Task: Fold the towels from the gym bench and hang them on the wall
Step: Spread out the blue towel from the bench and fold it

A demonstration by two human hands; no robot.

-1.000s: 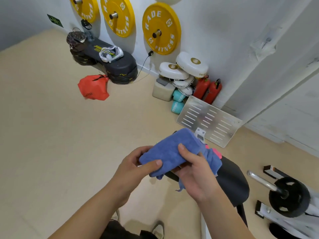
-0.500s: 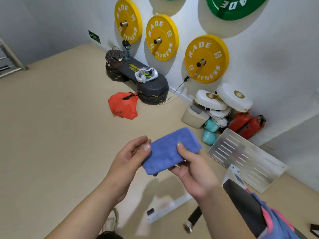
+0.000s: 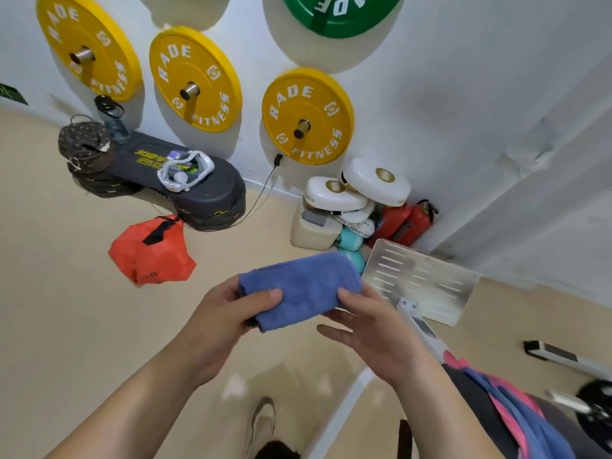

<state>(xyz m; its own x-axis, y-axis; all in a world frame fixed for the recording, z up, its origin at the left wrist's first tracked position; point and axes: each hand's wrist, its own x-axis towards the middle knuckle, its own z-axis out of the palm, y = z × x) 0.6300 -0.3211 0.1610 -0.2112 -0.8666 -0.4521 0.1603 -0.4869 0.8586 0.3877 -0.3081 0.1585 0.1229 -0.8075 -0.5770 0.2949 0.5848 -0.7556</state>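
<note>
Both hands hold a folded blue towel (image 3: 299,288) in mid-air in front of the person, above the beige floor (image 3: 66,309) and clear of the gym bench (image 3: 563,435). The left hand (image 3: 225,316) grips the towel's left end, thumb laid across the top and fingers curled beneath. The right hand (image 3: 374,329) pinches the right end, thumb tip on top, the fingers reaching out fairly straight under the cloth. The towel is a compact, thick oblong with its long side running left to right.

At the lower right, more towels (image 3: 516,412), pink and blue, lie draped over the dark bench pad.

On the white wall (image 3: 463,94) hang three yellow weight plates (image 3: 308,115), each printed "RADE FITNESS" in white, and a green plate (image 3: 341,11) at the top edge on which only the letters "ADE" show (upside down from here). Below them a black stepped platform (image 3: 198,193) carries yellow lettering too small to read. White round pads (image 3: 334,193) are piled in the corner; one shows small print that seems to include "AGAINST", though it is blurred. Just beside them lie red fire extinguishers (image 3: 404,221), a slotted metal plate (image 3: 420,279) and, further left, an orange-red bag (image 3: 152,253)
</note>
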